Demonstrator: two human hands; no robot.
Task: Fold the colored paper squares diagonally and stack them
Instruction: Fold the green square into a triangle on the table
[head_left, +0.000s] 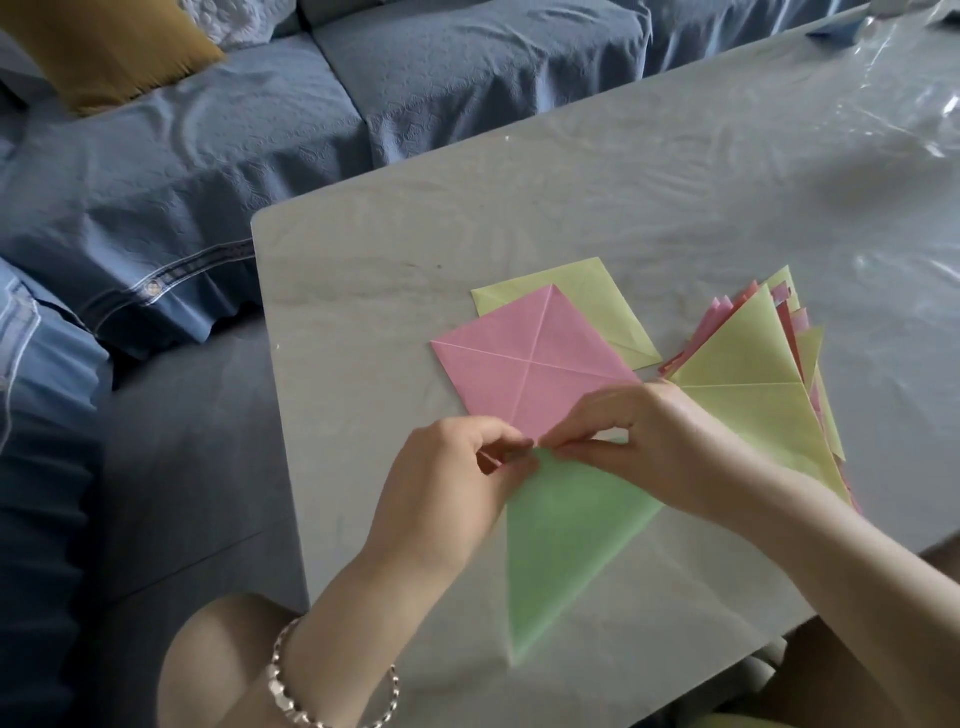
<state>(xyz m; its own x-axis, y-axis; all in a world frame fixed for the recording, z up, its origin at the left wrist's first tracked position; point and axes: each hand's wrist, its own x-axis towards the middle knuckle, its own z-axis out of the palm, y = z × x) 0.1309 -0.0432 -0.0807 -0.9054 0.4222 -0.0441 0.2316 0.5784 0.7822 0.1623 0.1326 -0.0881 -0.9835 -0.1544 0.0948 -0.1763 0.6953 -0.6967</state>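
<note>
One green paper (566, 535) — left hand (457, 467), right hand (639, 436) pinching

Matt green paper (566, 530), faintly translucent, over a smooth pale table (363, 322) sheathed in wrinkled, glossy clear plastic film (893, 119); the creased pink sheet (530, 358) and yellow sheets (737, 415) look equally matt. My bracelet (291, 686) is shiny metal beads, the sofa cover (182, 156) quilted blue cloth.

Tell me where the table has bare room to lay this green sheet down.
Bare table lies left of the pink square, out to the table's edge, and beyond the yellow square toward the sofa. Crowded: the near middle, where the left hand and right hand pinch the green sheet, and the right side, under the paper stack.
</note>
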